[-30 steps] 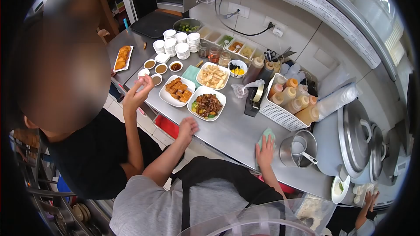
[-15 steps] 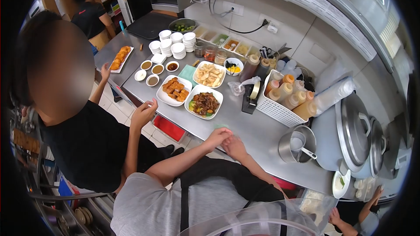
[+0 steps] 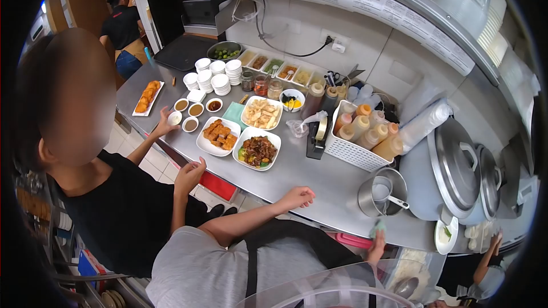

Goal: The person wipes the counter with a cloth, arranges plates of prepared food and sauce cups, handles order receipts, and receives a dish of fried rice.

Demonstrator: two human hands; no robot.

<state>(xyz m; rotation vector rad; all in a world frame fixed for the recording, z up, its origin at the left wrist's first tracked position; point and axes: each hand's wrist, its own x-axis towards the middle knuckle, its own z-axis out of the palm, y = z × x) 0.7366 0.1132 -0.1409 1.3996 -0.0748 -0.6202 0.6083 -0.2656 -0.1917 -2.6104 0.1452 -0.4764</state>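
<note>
My left hand (image 3: 298, 198) hovers at the front edge of the steel counter (image 3: 334, 208), fingers loosely bent and holding nothing visible. On the right, my right hand (image 3: 375, 247) has a pale green cloth (image 3: 378, 228) at its fingertips, by the counter edge. Just beyond the cloth stands a steel pot (image 3: 368, 198) with a white-handled ladle (image 3: 394, 199) in it. Nearest my left hand is a square bowl of dark meat with greens (image 3: 257, 151). Behind it are a bowl of fried cutlet pieces (image 3: 220, 136) and a bowl of pale fried pieces (image 3: 262, 114).
A co-worker (image 3: 114, 211) at my left touches a small white sauce cup (image 3: 174, 118). Stacked white cups (image 3: 220, 84), a tape dispenser (image 3: 317, 137) and a white basket of sauce bottles (image 3: 357, 157) line the back. Large lidded pots (image 3: 456, 165) stand right.
My hands have come apart; the right has moved right with the green cloth, while the left stays near the edge. The co-worker's far hand has reached the white sauce cup.
</note>
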